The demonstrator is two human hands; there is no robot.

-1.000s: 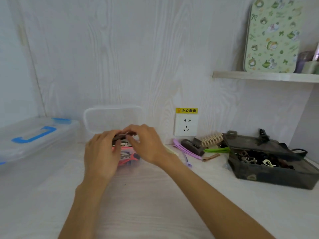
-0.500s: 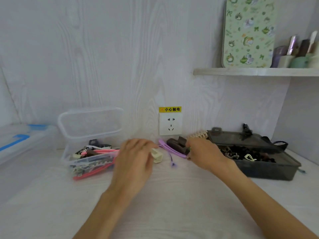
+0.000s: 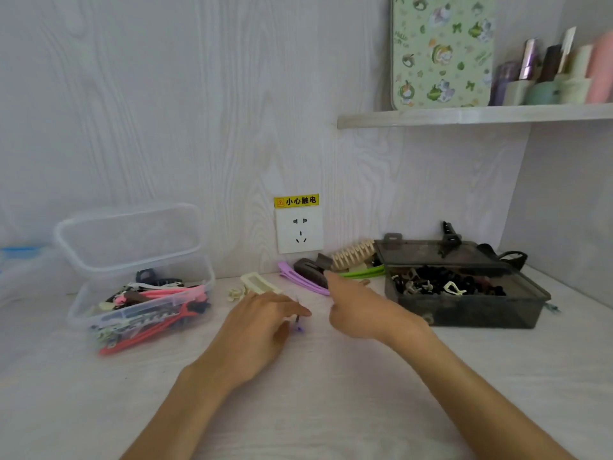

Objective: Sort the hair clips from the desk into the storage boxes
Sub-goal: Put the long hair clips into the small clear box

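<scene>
Head view: my left hand (image 3: 262, 322) pinches a small purple pin (image 3: 298, 323) just off the desk (image 3: 331, 393); my right hand (image 3: 360, 310) holds nothing, forefinger reaching toward the dark clip (image 3: 310, 269) near the socket. Best to grip that clip mid-body, lift clear of the purple clip (image 3: 300, 280) beside it; the clear box (image 3: 139, 307) sits left, the dark box (image 3: 464, 293) right.

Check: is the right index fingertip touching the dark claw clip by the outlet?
Cannot tell. In the head view the right hand points its fingertip right at the dark claw clip; no gap or contact shows plainly.

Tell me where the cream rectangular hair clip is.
The cream rectangular hair clip lies on the desk between the clear box and the purple clip, just beyond the left hand.
</scene>
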